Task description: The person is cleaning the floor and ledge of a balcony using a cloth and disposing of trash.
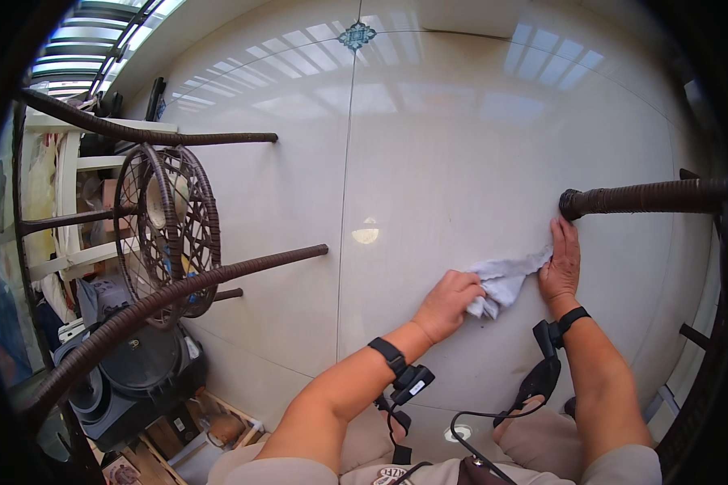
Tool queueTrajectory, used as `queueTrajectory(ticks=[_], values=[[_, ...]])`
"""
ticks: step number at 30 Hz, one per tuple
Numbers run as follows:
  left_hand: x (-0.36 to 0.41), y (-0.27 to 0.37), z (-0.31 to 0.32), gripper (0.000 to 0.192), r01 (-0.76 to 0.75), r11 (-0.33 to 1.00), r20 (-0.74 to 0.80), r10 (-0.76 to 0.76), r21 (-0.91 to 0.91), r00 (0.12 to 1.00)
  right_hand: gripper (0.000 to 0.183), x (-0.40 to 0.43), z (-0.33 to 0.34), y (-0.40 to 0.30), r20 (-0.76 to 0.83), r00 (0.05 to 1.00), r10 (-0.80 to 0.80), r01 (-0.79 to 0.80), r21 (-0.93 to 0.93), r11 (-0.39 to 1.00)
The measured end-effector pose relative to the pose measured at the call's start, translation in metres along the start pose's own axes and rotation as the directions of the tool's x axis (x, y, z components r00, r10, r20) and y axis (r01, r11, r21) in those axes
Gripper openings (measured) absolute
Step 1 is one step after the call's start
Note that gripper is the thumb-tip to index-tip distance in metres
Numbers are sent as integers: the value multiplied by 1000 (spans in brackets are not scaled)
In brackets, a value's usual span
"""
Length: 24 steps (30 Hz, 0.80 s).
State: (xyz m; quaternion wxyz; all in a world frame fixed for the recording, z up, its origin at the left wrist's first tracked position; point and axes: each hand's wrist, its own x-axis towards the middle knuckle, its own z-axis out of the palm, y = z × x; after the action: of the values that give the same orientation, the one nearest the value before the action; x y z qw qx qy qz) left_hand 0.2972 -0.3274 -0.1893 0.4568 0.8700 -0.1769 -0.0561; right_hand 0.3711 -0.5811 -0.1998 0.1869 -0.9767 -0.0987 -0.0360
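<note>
My left hand (452, 302) grips a bunched white cloth (502, 284) just above the glossy pale tiled floor (412, 182). The cloth stretches up and right to my right hand (562, 257), which has its end at the thumb side. The right fingers are straight and close together. Their tips reach the dark foot of a brown rattan-wrapped furniture leg (643, 199), which comes in from the right. How firmly the right hand holds the cloth is partly hidden. Each wrist wears a black strap with a small device.
At left stands brown wrapped furniture with a round woven basket (209, 224) and several legs, one leg (267, 262) slanting inward. Below it are a black speaker (142, 364) and a wooden crate (230, 406). A black cable (491, 415) hangs near my lap.
</note>
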Motion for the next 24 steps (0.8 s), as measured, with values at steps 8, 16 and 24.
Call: queueTrajectory(ticks=[8, 16, 24], values=[[47, -127, -199, 48, 680, 731, -575, -533, 56, 620, 54, 6, -1, 0, -80, 994, -78, 73, -60, 996], [71, -82, -96, 23, 122, 921, -325, 5, 370, 946, 51, -4, 6, 8, -115, 989, -98, 92, -61, 994], [-25, 40, -1, 44, 78, 995, 108, -70, -67, 992, 49, 0, 5, 6, -135, 979, -152, 155, 14, 988]])
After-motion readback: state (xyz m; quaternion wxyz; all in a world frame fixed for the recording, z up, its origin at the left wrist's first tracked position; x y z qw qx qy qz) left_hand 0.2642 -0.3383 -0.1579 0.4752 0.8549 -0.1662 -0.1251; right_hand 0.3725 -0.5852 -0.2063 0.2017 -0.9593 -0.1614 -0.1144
